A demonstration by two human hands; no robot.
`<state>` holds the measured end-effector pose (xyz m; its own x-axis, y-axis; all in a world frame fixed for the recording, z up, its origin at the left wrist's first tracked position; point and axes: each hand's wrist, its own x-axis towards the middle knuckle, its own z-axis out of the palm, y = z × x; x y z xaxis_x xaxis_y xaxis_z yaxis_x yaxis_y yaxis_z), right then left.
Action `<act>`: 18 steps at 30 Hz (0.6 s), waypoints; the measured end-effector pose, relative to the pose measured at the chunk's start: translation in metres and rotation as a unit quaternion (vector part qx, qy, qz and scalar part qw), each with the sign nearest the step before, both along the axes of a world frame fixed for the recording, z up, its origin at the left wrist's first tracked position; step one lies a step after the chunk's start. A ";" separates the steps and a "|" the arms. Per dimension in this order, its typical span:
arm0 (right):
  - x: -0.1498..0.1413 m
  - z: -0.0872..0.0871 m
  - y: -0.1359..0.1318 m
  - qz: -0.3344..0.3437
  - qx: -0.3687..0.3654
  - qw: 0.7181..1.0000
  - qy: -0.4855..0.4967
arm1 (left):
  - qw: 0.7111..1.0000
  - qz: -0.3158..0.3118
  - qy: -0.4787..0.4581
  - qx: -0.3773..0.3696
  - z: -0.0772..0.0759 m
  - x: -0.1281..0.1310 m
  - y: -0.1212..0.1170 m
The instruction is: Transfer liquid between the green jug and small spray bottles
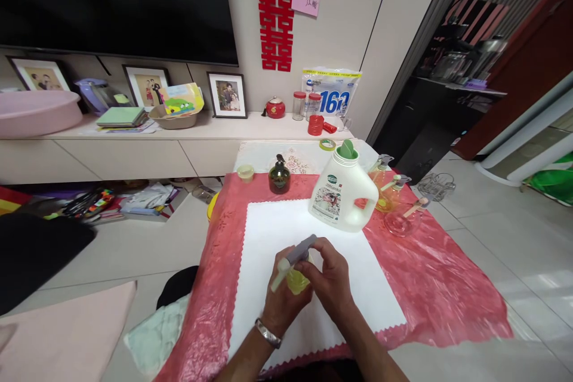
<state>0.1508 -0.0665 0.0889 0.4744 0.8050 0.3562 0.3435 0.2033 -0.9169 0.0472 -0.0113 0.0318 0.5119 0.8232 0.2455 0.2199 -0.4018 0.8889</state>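
A small pump bottle (pixel 296 282) of yellow liquid is over a white mat (pixel 264 233), grasped in both hands: my left hand (pixel 283 298) wraps its body while the fingers of my right hand (pixel 333 277) grip its grey pump head (pixel 302 250). Beyond my hands stand a dark pump bottle (pixel 280 179) and, further right, a white detergent jug (pixel 342 191); beside that, more pump bottles (pixel 390 200) stand on a red sheet (pixel 439 268)
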 end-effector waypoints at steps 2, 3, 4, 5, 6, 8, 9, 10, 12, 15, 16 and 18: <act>0.004 0.001 -0.002 0.025 -0.010 1.000 0.001 | 0.999 0.002 -0.016 0.034 -0.004 -0.001 0.001; 0.006 0.002 -0.003 0.041 -0.015 0.999 0.001 | 0.998 0.003 -0.021 0.052 -0.006 -0.001 0.001; 0.008 0.003 -0.003 0.059 -0.019 0.998 0.002 | 0.998 0.004 -0.022 0.067 -0.007 -0.002 0.001; 0.009 0.004 -0.004 0.076 -0.022 0.997 0.003 | 0.997 0.007 -0.022 0.077 -0.007 -0.002 0.001; 0.009 0.004 -0.003 0.090 -0.023 0.996 0.002 | 0.997 0.013 -0.021 0.078 -0.007 -0.002 0.001; 0.007 0.005 -0.002 0.101 -0.018 0.995 -0.001 | 0.998 0.023 -0.014 0.063 -0.004 -0.002 0.000; 0.006 0.005 -0.001 0.098 -0.014 0.995 -0.001 | 0.998 0.022 -0.011 0.053 -0.003 -0.002 0.000; 0.005 0.005 -0.001 0.092 -0.011 0.996 0.000 | 0.999 0.019 -0.008 0.045 -0.001 -0.002 -0.001; 0.003 0.004 0.000 0.083 -0.009 0.996 0.009 | 0.999 0.014 -0.008 0.041 0.000 -0.003 -0.001; 0.003 0.003 0.000 0.100 -0.012 0.994 0.039 | 0.999 0.017 -0.012 0.045 -0.001 -0.003 -0.002; 0.004 0.002 -0.001 0.113 -0.015 0.992 0.052 | 0.999 0.022 -0.013 0.045 -0.003 -0.003 -0.002; 0.005 0.003 -0.002 0.141 -0.020 0.987 0.071 | 0.998 0.033 -0.018 0.043 -0.006 -0.003 -0.001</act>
<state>0.1560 -0.0686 0.0916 0.2718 0.9246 0.2671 0.1460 0.2347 -0.9610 0.0444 -0.0127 0.0261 0.4462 0.8303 0.3339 0.2181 -0.4627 0.8593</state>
